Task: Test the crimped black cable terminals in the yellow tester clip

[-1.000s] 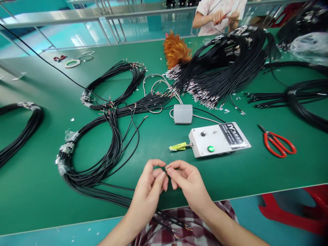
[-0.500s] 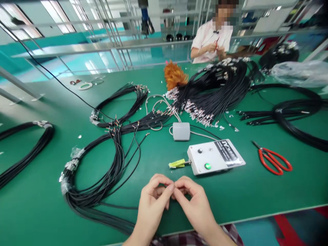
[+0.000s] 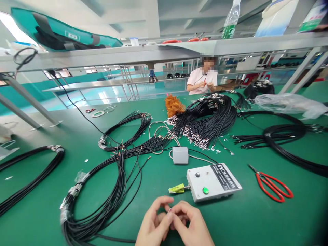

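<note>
My left hand [image 3: 155, 222] and my right hand [image 3: 188, 223] meet at the front edge of the table, fingers pinched together at the tips. A tiny pale wire end [image 3: 169, 210] shows between the fingertips; most of it is hidden. One black cable [image 3: 115, 240] runs from the coil at left to behind my left hand. Just beyond my hands stands a white control box [image 3: 205, 184] with a lit green button. Its metal rod, wrapped in yellow tape [image 3: 176, 189], points left.
Coiled black cable bundles [image 3: 102, 212] lie at left, with a large cable heap [image 3: 207, 119] behind. Red-handled scissors [image 3: 274, 186] rest at right. A grey box [image 3: 180, 155] sits mid-table. Overhead runs a metal shelf [image 3: 102, 56]. A person [image 3: 202, 80] works across the table.
My view has tilted up, so the table sits lower and the shelf appears. My fingers have shifted slightly, with the left index finger raised a little.
</note>
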Demonstrator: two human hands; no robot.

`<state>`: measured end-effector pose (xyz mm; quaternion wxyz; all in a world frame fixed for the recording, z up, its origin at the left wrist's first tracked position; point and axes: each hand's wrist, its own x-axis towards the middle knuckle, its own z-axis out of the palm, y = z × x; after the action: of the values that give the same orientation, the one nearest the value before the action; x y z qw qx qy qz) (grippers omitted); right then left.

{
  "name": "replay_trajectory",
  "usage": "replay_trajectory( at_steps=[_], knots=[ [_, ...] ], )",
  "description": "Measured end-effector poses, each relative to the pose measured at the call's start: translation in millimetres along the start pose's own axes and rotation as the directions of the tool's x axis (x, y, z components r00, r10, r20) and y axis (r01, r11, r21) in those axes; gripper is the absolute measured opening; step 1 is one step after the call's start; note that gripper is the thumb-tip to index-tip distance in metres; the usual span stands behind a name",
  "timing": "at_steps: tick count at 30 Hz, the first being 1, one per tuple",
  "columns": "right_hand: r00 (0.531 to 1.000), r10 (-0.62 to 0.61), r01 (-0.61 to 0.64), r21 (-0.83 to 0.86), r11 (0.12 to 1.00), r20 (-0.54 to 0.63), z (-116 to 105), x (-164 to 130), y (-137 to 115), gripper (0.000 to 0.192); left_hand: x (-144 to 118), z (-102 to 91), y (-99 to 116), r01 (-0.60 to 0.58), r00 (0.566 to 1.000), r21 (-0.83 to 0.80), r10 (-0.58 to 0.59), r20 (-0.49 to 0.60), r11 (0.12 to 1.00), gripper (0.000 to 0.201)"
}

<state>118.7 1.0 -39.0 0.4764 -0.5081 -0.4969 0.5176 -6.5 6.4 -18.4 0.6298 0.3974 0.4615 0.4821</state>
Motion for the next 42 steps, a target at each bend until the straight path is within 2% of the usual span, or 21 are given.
replay_trajectory(
  at_steps=[3,6,8,11,13,14,16,18,20,23,25,27,29,31,34,38,40,42],
  knots=[
    [0.994,0.102,-0.106,0.086,0.991,0.046,-3,0,0,0.044,4,-1.1,-4,0.007,1.000,0.046,-0.007,0.007,0.999,0.042],
    [0.997,0.072,-0.072,-0.006,0.997,0.038,-9,-2,-10,0.036,3,-2.8,-8,0.057,0.998,0.114,-0.059,0.015,0.992,0.042],
    [0.998,0.029,-0.022,-0.121,0.992,0.057,-13,-3,-19,0.027,-1,-2.3,-9,0.006,1.000,0.177,-0.004,-0.011,0.984,0.041],
    [0.995,-0.003,0.028,-0.261,0.965,0.095,-18,-2,-29,0.020,-7,0.4,-8,-0.177,0.975,0.355,0.213,-0.065,0.918,0.036],
    [0.995,-0.020,0.050,-0.324,0.945,0.094,-21,-2,-29,0.020,-8,1.1,-6,-0.267,0.951,0.456,0.310,-0.019,0.849,0.034],
    [0.995,-0.033,0.065,-0.355,0.933,0.095,-23,-3,-28,0.020,-7,0.7,-6,-0.275,0.952,0.476,0.307,0.010,0.835,0.033],
    [0.992,-0.083,0.118,-0.431,0.895,0.098,-28,-5,-23,0.021,-3,-1.2,-6,-0.214,0.974,0.455,0.222,0.036,0.864,0.033],
    [0.978,-0.186,0.205,-0.542,0.815,0.091,-34,-8,-17,0.020,2,-3.5,-7,-0.094,0.996,0.384,0.091,0.026,0.918,0.036],
    [0.942,-0.321,0.301,-0.660,0.688,0.094,-38,-10,-15,0.020,7,-5.2,-8,-0.007,1.000,0.318,0.002,0.014,0.948,0.040],
    [0.870,-0.463,0.403,-0.786,0.469,0.170,-34,-8,-19,0.020,10,-5.7,-8,0.028,0.999,0.280,-0.034,0.019,0.960,0.042],
    [0.832,-0.500,0.444,-0.830,0.338,0.241,-27,-3,-22,0.017,10,-5.5,-7,0.020,0.999,0.294,-0.032,0.033,0.956,0.039],
    [0.796,-0.514,0.486,-0.843,0.229,0.319,-23,3,-24,0.022,9,-5.3,-6,0.002,0.999,0.335,-0.020,0.049,0.942,0.035],
    [0.761,-0.513,0.536,-0.830,0.154,0.396,-24,7,-25,0.030,7,-5.4,-4,-0.014,0.998,0.384,-0.012,0.064,0.923,0.030],
    [0.740,-0.506,0.569,-0.814,0.119,0.443,-32,10,-28,0.031,7,-6.0,-1,-0.019,0.998,0.410,-0.007,0.063,0.912,0.027],
    [0.737,-0.511,0.563,-0.820,0.103,0.443,-49,15,-37,0.026,11,-7.2,2,0.001,0.999,0.380,-0.016,0.036,0.925,0.028],
    [0.760,-0.494,0.505,-0.862,0.043,0.421,-55,31,-46,0.003,21,-7.4,8,0.024,1.000,0.290,-0.026,0.003,0.957,0.032],
    [0.778,-0.452,0.478,-0.878,-0.024,0.436,-51,39,-45,0.017,27,-6.6,10,0.026,1.000,0.273,-0.024,-0.013,0.962,0.034],
    [0.797,-0.410,0.455,-0.888,-0.075,0.443,-47,45,-41,0.021,33,-5.7,12,0.032,0.999,0.268,-0.026,-0.025,0.963,0.035]
  ],
)
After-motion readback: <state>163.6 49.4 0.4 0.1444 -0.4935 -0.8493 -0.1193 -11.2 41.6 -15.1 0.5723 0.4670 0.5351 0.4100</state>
